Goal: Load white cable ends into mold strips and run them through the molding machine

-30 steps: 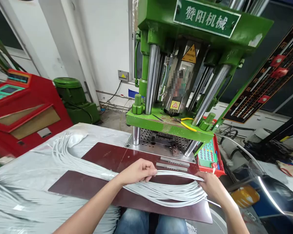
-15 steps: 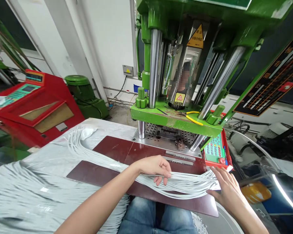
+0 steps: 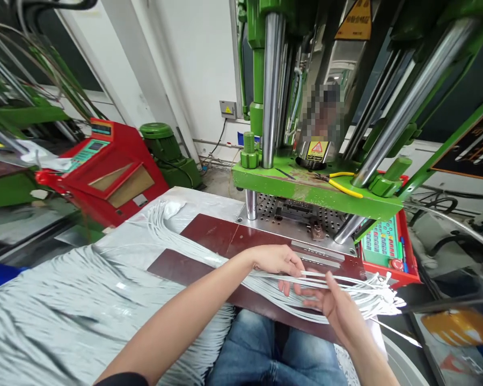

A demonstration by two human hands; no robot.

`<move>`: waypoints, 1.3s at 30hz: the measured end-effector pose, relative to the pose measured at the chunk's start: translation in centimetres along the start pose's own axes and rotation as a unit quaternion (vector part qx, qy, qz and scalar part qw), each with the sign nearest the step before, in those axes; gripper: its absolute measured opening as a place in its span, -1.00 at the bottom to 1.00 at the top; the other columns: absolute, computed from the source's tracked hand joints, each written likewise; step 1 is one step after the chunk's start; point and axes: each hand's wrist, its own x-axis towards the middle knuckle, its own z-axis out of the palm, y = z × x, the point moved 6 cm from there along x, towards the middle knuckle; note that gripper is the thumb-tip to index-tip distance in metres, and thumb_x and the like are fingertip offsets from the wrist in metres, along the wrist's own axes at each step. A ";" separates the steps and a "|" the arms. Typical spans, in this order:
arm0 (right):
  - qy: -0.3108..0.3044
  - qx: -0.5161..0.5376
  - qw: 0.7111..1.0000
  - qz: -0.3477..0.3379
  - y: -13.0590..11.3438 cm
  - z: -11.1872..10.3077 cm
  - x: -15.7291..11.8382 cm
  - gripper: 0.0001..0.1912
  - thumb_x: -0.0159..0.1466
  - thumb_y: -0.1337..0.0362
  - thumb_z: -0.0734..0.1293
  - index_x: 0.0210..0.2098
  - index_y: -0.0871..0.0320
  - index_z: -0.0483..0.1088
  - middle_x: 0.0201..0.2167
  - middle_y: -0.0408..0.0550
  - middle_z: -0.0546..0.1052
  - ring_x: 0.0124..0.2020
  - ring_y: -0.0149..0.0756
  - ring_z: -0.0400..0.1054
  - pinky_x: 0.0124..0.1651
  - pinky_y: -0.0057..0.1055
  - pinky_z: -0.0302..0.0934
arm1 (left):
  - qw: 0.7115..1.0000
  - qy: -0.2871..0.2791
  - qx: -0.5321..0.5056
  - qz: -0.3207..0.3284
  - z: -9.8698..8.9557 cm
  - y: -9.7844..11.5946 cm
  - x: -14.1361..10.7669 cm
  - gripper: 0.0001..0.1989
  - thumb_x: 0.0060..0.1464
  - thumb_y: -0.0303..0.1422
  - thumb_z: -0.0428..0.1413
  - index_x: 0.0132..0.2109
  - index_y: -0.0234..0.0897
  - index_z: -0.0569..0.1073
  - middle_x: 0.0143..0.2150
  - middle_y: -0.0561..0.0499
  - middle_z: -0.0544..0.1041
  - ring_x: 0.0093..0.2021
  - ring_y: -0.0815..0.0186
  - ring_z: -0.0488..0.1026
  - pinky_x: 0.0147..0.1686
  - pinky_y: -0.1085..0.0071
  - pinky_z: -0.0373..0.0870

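A bundle of thin white cables (image 3: pixel 265 289) runs across a dark red board (image 3: pixel 209 233), its loose ends fanned out at the right. Around a few strands at the bundle's upper side, my left hand (image 3: pixel 284 267) has its fingers curled. Close beside it, my right hand (image 3: pixel 334 303) lies over the cables, thumb up and fingers pointing left, apart from one another. Two slotted metal strips (image 3: pixel 317 254) lie on the board behind the hands.
A green press (image 3: pixel 306 190) stands behind the board, with yellow-handled pliers (image 3: pixel 342 185) on its plate. A large pile of white cables (image 3: pixel 84 311) covers the left side. A red control box (image 3: pixel 386 241) is at the right; a red cabinet (image 3: pixel 124 171) stands further left.
My right hand has moved left from the cable ends towards my left hand, uncovering the ends. The whole view has shifted, with the press now further right.
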 end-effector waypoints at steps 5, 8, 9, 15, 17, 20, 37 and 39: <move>0.061 -0.027 0.992 -0.105 -1.6 -0.8 0.2 -0.53 0.20 -0.03 0.38 0.01 0.10 0.44 0.02 0.07 0.48 0.04 -0.05 0.33 0.07 -0.12 0.27 | 0.999 -0.034 0.015 -0.008 0.2 0.9 -1.0 -0.49 -0.15 0.09 0.23 -0.27 -0.30 0.47 -0.43 0.01 0.58 -0.50 0.33 0.49 -0.42 0.38 0.39; 0.039 -0.062 0.991 -0.111 -1.9 -0.9 0.1 -0.48 0.21 -0.05 0.36 0.05 0.12 0.41 0.01 0.11 0.49 0.07 0.00 0.32 0.11 -0.04 0.22 | 0.999 -0.032 0.041 -0.009 0.1 1.2 -1.4 -0.47 -0.17 0.09 0.24 -0.25 -0.29 0.49 -0.41 0.05 0.57 -0.46 0.35 0.48 -0.40 0.41 0.38; 0.031 -0.068 0.991 -0.110 -1.8 -1.0 0.2 -0.48 0.23 -0.05 0.35 0.06 0.12 0.40 0.02 0.12 0.48 0.07 0.01 0.32 0.12 -0.02 0.20 | 0.998 -0.029 0.052 -0.010 0.0 1.2 -1.4 -0.48 -0.17 0.10 0.23 -0.27 -0.29 0.50 -0.42 0.06 0.56 -0.47 0.36 0.48 -0.40 0.41 0.38; 0.012 -0.124 0.983 -0.131 -2.0 -1.1 0.0 -0.50 0.26 -0.04 0.31 0.09 0.10 0.39 0.02 0.11 0.49 -0.06 -0.08 0.40 0.08 -0.06 0.23 | 0.994 -0.024 0.101 -0.030 -0.1 0.5 -1.0 -0.61 -0.14 -0.03 0.29 -0.37 -0.30 0.52 -0.50 0.08 0.54 -0.52 0.36 0.46 -0.40 0.42 0.36; 0.022 -0.126 0.983 -0.131 -2.0 -1.0 -0.2 -0.50 0.21 -0.02 0.36 0.07 0.08 0.41 -0.03 0.08 0.52 -0.20 -0.13 0.44 0.00 -0.10 0.28 | 0.994 -0.015 0.103 -0.034 -0.1 0.3 -0.9 -0.62 -0.17 -0.05 0.31 -0.39 -0.30 0.51 -0.52 0.08 0.53 -0.53 0.34 0.45 -0.43 0.41 0.35; 0.021 -0.085 0.991 -0.101 -1.3 -0.4 0.0 -0.57 0.15 0.00 0.42 -0.07 0.10 0.50 -0.21 0.02 0.57 -0.34 -0.21 0.42 -0.15 -0.23 0.31 | 0.994 -0.006 0.098 -0.042 0.0 0.0 -0.7 -0.60 -0.24 -0.04 0.32 -0.42 -0.29 0.47 -0.52 0.07 0.51 -0.57 0.34 0.43 -0.46 0.39 0.35; 0.116 0.033 0.990 0.072 7.1 -1.7 -2.4 -0.16 0.15 -0.39 0.08 -0.33 0.35 0.43 -0.59 0.17 0.52 -0.76 -0.29 0.33 -0.79 -0.51 0.11 | 0.988 0.095 0.114 0.033 1.8 4.3 -2.6 -0.66 0.18 -0.08 0.01 -0.32 -0.30 0.33 -0.60 0.17 0.35 -0.66 0.52 0.01 -0.63 0.51 -0.10; 0.094 0.084 0.985 0.116 7.7 -2.1 -2.1 -0.19 0.23 -0.33 0.02 -0.40 0.35 0.42 -0.62 0.19 0.52 -0.80 -0.29 0.32 -0.83 -0.52 0.09 | 0.987 0.110 0.114 0.038 2.0 4.5 -2.7 -0.66 0.19 -0.08 0.00 -0.35 -0.28 0.30 -0.59 0.16 0.35 -0.66 0.52 0.01 -0.63 0.51 -0.12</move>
